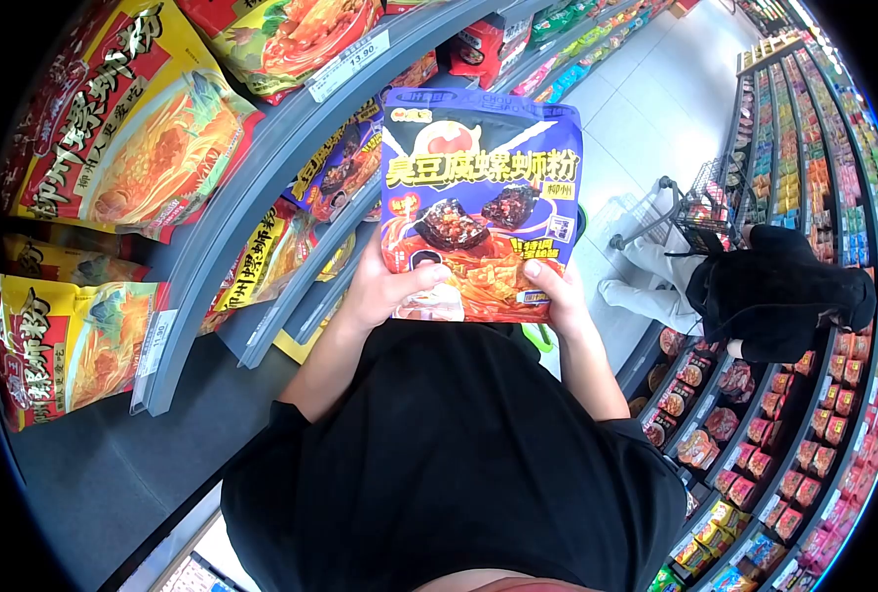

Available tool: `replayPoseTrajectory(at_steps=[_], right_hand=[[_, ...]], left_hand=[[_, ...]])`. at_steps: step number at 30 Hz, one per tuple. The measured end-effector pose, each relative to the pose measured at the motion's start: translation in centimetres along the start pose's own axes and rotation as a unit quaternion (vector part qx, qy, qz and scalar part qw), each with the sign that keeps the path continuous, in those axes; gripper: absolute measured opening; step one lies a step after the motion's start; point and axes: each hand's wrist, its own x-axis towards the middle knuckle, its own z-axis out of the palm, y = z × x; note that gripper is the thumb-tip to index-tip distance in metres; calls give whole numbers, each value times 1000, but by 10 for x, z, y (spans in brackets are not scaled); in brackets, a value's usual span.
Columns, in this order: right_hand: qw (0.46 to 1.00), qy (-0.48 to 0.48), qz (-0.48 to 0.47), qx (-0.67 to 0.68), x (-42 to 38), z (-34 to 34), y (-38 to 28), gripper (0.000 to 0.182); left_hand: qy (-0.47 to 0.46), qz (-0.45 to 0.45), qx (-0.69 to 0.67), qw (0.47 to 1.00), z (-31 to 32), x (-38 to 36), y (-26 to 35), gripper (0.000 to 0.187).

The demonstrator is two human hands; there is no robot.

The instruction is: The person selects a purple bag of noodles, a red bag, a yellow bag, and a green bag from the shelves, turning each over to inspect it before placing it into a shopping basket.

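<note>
The purple packet (481,202) is held upright in front of the person's chest, and it is the landmark for all places here. The left hand (384,286) grips its lower left side and the right hand (561,296) its lower right side. Both are closed around the packet, each with its thumb on the front; the other fingers are mostly hidden behind, so I cannot tell how firmly they press.

In my judgement, the upper part could tip or bend, because the hands support only the lower half. If the thumbs become loose, the smooth surface (it looks glossy to me) could slip downward. The packet could also knock the grey shelf edge (261,148) to its left, if it is moved sideways without care; the gap between them is difficult to judge.

As for numbers: one packet is in the hands, which are two. To the left of it, two price labels can be seen clearly, one upper (348,66) and one lower (154,342). To its right there are one other person (779,291) and one wire cart (710,212). The small goods on the far shelves (804,434), also to its right, are too many and too small for an exact count.
</note>
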Motion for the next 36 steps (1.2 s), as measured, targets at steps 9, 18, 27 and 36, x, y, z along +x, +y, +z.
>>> replayPoseTrajectory(at_steps=[9,18,27,36], right_hand=[[995,79,-36,-40,26,-16,7,45],[811,-300,-115,488,127,-8,91,45],[744,-425,-50,512,136,-1,96,39],[952,211,-140,173,120,-79,31,48]], left_hand=[[86,112,164,976,27,2,8,65],[-104,396,649,641,138,-2,22,63],[-129,406,679,597,151,6,-7,50],[53,143,609,779,80,79,11,82]])
